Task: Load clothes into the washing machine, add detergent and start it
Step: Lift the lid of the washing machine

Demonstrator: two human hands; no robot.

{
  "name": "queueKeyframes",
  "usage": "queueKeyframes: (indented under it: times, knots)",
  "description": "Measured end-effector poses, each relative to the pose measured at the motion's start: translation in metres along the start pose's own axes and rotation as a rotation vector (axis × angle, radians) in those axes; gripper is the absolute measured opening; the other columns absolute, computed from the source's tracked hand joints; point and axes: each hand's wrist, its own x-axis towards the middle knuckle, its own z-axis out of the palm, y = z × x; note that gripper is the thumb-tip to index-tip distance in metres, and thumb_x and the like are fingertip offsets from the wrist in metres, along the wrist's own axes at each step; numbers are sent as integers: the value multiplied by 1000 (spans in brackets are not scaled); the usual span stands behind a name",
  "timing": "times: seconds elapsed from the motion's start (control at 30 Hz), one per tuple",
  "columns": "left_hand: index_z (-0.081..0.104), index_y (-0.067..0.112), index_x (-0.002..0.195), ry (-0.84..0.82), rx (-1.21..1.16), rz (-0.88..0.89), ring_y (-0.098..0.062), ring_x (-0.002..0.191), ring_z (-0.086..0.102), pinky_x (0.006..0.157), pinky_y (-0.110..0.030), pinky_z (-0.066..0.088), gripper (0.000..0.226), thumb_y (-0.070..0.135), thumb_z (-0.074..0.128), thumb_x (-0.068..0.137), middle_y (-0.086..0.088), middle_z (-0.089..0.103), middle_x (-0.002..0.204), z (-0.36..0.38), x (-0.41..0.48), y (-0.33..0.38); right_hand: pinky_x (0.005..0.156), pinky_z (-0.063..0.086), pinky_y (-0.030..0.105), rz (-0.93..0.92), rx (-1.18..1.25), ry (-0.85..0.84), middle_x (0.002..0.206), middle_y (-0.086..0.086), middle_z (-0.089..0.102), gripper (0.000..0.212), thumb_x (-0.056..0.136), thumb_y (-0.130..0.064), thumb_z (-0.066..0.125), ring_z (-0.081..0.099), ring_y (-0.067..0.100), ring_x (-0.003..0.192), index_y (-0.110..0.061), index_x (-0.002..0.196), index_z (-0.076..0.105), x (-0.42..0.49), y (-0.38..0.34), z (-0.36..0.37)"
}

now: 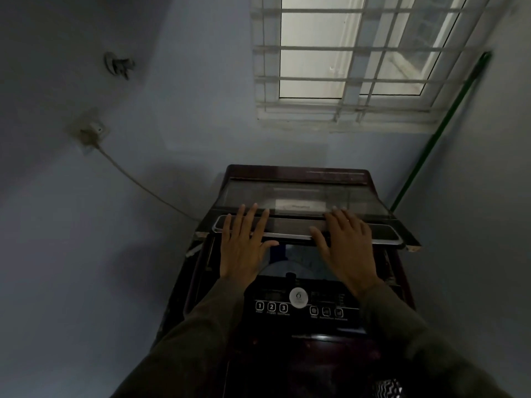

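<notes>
Nearest the person is the washing machine, its control panel facing up between the two sleeves. Just beyond the panel there's a dark gap into the tub. Something pale lies in it, but I cannot tell whether it is clothing.

Past the gap, both hands rest flat on the near strip of the folding lid. The left hand has straight, spread fingers, and the right hand is laid palm down, gripping nothing. The lid's long axis runs left to right across the person, directly ahead. Each hand is about equally far along it, so I'd judge the next move to be an even two-handed push or lift.

Farther back is a barred window.
</notes>
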Motion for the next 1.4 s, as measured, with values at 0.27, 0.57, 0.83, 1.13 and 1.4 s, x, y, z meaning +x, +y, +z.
queueKeyframes:
  times: [0.27, 0.57, 0.83, 1.13, 1.4]
  knots:
    - [33, 22, 151, 42, -11, -22, -35, 143, 32, 115, -55, 27, 75, 64, 27, 89, -13, 34, 156, -15, 18, -1, 119, 10, 59, -43, -80, 1, 164, 14, 9, 72, 99, -57, 32, 3, 30, 152, -12, 154, 23, -46, 1, 5]
    - [31, 23, 153, 114, -55, -94, -33, 148, 18, 119, -52, 12, 77, 71, 15, 95, -13, 25, 161, -39, 52, -3, 119, 11, 62, -112, -89, 27, 164, 17, -2, 76, 97, -49, 41, -5, 33, 151, -14, 157, 9, -10, 13, -12]
    - [21, 19, 156, 196, -176, -91, -28, 152, 8, 121, -54, 9, 74, 62, 33, 97, -10, 13, 164, -57, 62, 18, 118, 9, 62, -186, -109, 88, 163, 19, -2, 90, 90, -39, 64, -5, 36, 151, -12, 157, 10, 29, 20, -23]
    - [21, 17, 156, 243, -50, 18, -34, 152, -1, 119, -60, -2, 89, 69, 47, 89, -12, 7, 165, -55, 115, 8, 118, 8, 63, -147, -140, 142, 163, 18, -5, 93, 86, -38, 63, -9, 36, 150, -14, 157, 7, 84, 18, -35]
    - [14, 22, 157, 264, -81, 18, -33, 152, -4, 119, -60, -1, 96, 76, 45, 84, -11, 2, 165, -56, 177, -5, 119, 4, 61, -62, -188, 201, 163, 19, -8, 102, 84, -44, 65, -11, 37, 150, -14, 157, 1, 146, 8, -39]
